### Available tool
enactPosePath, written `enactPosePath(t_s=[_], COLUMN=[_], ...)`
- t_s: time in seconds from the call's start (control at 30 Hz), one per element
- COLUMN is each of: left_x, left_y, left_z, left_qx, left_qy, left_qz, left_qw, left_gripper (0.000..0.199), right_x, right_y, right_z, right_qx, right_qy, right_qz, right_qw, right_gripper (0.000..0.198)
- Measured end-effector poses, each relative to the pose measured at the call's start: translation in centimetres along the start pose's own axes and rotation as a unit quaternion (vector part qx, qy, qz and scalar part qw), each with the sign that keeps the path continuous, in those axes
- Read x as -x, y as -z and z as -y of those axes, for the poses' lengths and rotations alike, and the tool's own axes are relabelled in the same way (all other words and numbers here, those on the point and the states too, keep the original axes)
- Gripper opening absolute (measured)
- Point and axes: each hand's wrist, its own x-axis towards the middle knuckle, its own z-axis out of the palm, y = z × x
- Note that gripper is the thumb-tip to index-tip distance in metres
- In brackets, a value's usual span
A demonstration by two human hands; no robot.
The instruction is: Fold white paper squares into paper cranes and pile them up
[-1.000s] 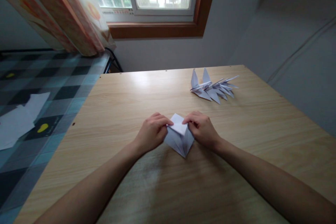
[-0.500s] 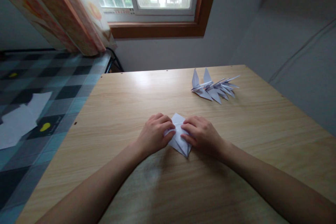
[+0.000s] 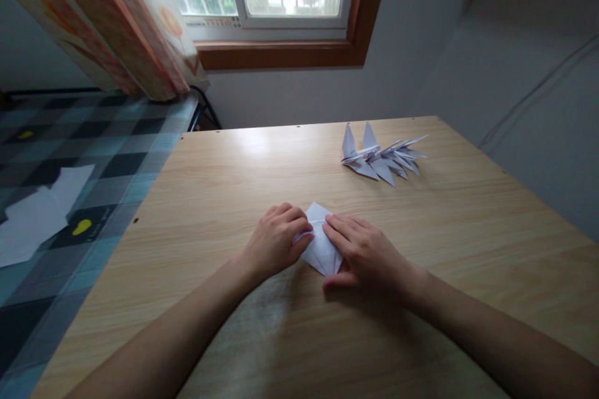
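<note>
A small white folded paper [image 3: 320,248], diamond-like with creases converging at its near tip, lies flat on the wooden table in front of me. My left hand [image 3: 279,234] grips its left side between thumb and curled fingers, covering that corner. My right hand [image 3: 362,249] rests over the right side, fingers stretched out on the surface and the thumb spread down beside the near point. The paper's right edge is hidden under this hand.
Several folded white paper pieces with pointed flaps [image 3: 381,156] sit together toward the back right of the table [image 3: 224,187]. To the left, loose white sheets [image 3: 40,215] lie on a lower checked cloth [image 3: 126,165]. A window and wall stand behind.
My right thumb has moved from the paper's upper face down to its near tip, and the right fingers have straightened. My left hand has stayed in place.
</note>
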Motion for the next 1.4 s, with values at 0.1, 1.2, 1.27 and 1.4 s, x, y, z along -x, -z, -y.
enactPosePath(t_s=[0.1,1.2,1.27,1.4], left_x=[0.1,0.3,0.3,0.4], left_y=[0.1,0.0,0.0,0.1], left_z=[0.0,-0.3,-0.3,-0.4], left_qx=[-0.006,-0.033,-0.041,-0.053], left_qy=[-0.002,-0.184,-0.197,-0.199], left_qz=[0.010,-0.054,-0.071,-0.100], left_qw=[1.000,0.981,0.977,0.973], left_gripper=[0.016,0.037,0.021,0.013], right_x=[-0.1,-1.0,-1.0,-0.9], right_y=[-0.1,0.0,0.1,0.0], right_z=[0.0,-0.4,-0.3,-0.2], right_qx=[0.005,0.024,0.003,-0.039], right_qy=[0.017,0.095,0.092,0.093], right_qz=[-0.009,-0.195,-0.202,-0.199], right_qw=[1.000,0.976,0.975,0.975], right_gripper=[0.091,0.026,0.025,0.021])
